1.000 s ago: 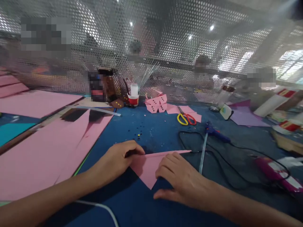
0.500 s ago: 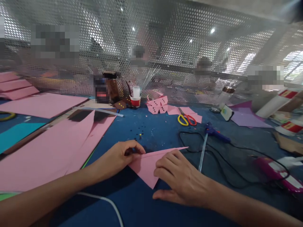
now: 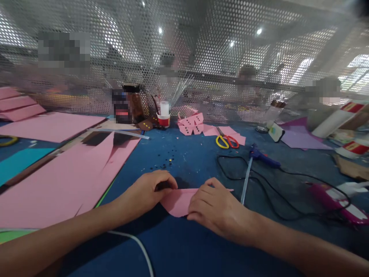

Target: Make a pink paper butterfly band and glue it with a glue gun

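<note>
A folded piece of pink paper [image 3: 179,201] is held low over the blue table, its near edge curving downward. My left hand [image 3: 154,187] pinches its left end between thumb and fingers. Around its right part my right hand [image 3: 211,207] is closed, the fingers covering much of the sheet; a thin pink tip pokes out beyond the knuckles. Beyond the hands, small black paper bits [image 3: 165,166] lie scattered. Farther back are scissors [image 3: 223,141] with yellow and red handles and a pink cut-out [image 3: 190,125] with black dots.
To the right lie a blue glue gun [image 3: 263,157] with a clear stick and its looping black cord [image 3: 266,200]. Large pink sheets [image 3: 66,173] cover the left side. A paper cup [image 3: 163,120] stands before the perforated metal screen [image 3: 207,57]. A white cable [image 3: 140,246] runs nearby.
The paper's lower pointed corner has curled up and under, so its near edge is now rounded. My right thumb has come up against the paper. The left hand keeps its pinch.
</note>
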`<act>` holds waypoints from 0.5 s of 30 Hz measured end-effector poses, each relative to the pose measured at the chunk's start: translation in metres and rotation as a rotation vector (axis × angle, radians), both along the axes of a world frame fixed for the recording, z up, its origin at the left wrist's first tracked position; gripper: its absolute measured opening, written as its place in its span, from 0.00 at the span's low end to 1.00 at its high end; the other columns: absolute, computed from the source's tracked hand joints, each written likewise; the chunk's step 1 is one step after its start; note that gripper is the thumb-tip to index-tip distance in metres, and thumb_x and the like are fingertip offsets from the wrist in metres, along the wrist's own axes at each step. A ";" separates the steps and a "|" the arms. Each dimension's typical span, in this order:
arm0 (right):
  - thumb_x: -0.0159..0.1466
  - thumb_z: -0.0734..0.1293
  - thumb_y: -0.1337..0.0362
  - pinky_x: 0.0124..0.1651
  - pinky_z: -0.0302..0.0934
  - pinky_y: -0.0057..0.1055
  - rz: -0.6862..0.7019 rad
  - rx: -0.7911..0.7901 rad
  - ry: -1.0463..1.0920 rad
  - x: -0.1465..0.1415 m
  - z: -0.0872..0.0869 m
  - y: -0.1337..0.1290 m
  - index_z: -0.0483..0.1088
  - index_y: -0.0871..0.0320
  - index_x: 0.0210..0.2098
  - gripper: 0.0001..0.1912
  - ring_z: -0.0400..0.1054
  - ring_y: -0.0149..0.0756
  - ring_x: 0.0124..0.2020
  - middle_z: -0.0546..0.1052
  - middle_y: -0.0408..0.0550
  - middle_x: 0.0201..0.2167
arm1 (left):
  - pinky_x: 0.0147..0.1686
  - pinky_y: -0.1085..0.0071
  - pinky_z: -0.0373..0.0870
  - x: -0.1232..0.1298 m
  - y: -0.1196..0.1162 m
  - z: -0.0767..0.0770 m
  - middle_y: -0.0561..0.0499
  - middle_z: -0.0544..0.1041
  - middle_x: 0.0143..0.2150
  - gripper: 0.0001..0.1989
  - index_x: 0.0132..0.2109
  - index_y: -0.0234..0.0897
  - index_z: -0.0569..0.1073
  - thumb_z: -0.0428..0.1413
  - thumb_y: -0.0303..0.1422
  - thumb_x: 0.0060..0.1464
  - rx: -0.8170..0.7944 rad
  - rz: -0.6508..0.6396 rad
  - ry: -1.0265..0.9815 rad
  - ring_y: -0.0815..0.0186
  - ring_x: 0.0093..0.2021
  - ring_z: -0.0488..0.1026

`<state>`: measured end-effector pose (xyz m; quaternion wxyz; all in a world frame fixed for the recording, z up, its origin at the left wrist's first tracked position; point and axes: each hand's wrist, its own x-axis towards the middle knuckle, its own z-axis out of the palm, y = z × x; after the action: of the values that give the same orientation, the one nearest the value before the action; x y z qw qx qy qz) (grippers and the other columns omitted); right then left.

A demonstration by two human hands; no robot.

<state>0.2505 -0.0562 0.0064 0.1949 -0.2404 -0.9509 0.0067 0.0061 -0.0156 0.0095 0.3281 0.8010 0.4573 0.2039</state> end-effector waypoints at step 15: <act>0.69 0.64 0.62 0.41 0.49 0.34 -0.210 -0.103 0.120 -0.006 -0.013 0.000 0.71 0.58 0.35 0.08 0.65 0.34 0.33 0.74 0.44 0.29 | 0.47 0.72 0.69 -0.005 -0.027 -0.002 0.50 0.76 0.45 0.10 0.47 0.39 0.72 0.48 0.24 0.64 0.500 -0.229 0.023 0.67 0.45 0.72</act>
<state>0.2447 -0.0563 -0.0061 0.2382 -0.3474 -0.9056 0.0496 0.0014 -0.0431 0.0071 0.1358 0.9059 0.3029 0.2629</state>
